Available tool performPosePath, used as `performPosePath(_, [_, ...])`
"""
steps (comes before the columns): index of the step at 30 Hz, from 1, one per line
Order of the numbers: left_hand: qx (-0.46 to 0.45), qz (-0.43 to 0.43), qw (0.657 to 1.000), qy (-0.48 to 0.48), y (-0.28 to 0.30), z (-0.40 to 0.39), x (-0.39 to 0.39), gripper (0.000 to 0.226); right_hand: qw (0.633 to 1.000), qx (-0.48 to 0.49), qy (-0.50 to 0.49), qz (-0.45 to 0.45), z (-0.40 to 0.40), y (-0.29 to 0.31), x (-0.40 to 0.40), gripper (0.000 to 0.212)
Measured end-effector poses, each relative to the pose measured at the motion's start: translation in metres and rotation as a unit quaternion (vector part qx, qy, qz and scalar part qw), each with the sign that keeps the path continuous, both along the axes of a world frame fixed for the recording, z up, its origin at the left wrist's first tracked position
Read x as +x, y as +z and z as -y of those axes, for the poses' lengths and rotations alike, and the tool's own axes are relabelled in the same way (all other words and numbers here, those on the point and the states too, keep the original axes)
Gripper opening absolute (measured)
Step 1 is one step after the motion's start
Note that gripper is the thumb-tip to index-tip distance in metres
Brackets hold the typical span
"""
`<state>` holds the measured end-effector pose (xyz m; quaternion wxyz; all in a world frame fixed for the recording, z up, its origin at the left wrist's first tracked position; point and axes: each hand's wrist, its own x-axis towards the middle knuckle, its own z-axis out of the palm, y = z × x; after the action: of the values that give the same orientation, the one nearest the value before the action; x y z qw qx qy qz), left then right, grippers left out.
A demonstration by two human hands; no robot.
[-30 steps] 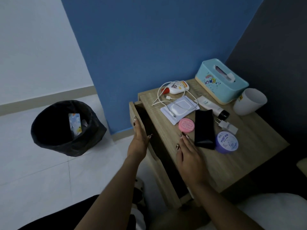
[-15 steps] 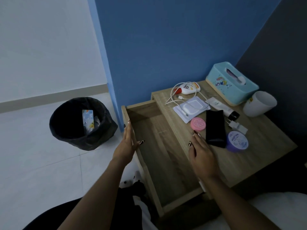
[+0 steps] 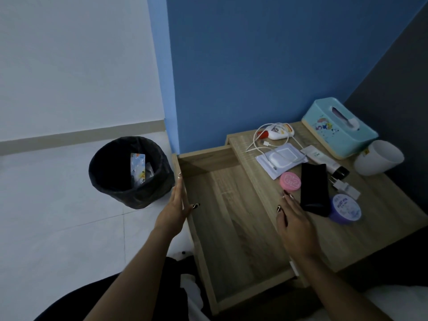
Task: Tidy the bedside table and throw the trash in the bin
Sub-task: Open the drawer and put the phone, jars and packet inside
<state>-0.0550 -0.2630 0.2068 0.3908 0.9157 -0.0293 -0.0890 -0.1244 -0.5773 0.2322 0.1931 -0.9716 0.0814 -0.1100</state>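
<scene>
Right hand [image 3: 293, 224], lower centre-right of frame: fingers straight, slightly spread, lying flat on the bedside table [image 3: 379, 232], holding nothing. Fingertips [image 3: 287, 195] sit just left of the black case [image 3: 315, 189] and just below the pink tin [image 3: 290, 180]. The case's long axis runs up-frame, near parallel to the fingers, so I judge a small shift right brings it under the palm.

Left hand [image 3: 177, 209], centre: fingers straight and together along the left wall of the open drawer [image 3: 231, 228], thumb hooked over the edge. Farther from the clutter.

Bin [image 3: 130, 172], centre-left on the floor, well apart from the table.
</scene>
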Motion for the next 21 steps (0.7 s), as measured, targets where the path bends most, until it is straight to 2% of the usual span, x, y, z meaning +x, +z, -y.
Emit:
performPosePath(5, [0.013, 0.003, 1.000, 0.005, 0.002, -0.002, -0.001, 0.099, 1.000, 0.001, -0.002, 0.003, -0.001, 0.001, -0.001, 0.043])
performPosePath(8, [0.049, 0.015, 0.999, 0.015, 0.001, 0.003, 0.001, 0.091, 1.000, -0.003, -0.008, 0.003, -0.002, 0.002, -0.001, 0.049])
performPosePath(10, [0.053, 0.027, 0.997, 0.043, 0.000, 0.007, 0.008, 0.086, 1.000, -0.010, -0.011, 0.003, -0.003, 0.001, 0.000, 0.052])
performPosePath(12, [0.019, 0.022, 0.995, 0.095, 0.000, 0.009, 0.022, 0.083, 1.000, -0.013, -0.009, 0.003, -0.002, 0.000, 0.000, 0.055])
performPosePath(17, [0.001, 0.018, 0.992, 0.128, -0.009, 0.012, 0.053, 0.068, 0.997, 0.027, -0.012, 0.074, -0.005, 0.008, -0.002, 0.044])
performPosePath(21, [-0.013, -0.009, 0.985, 0.170, -0.010, 0.024, 0.057, 0.062, 0.991, -0.014, -0.049, 0.126, 0.003, 0.036, 0.010, 0.033])
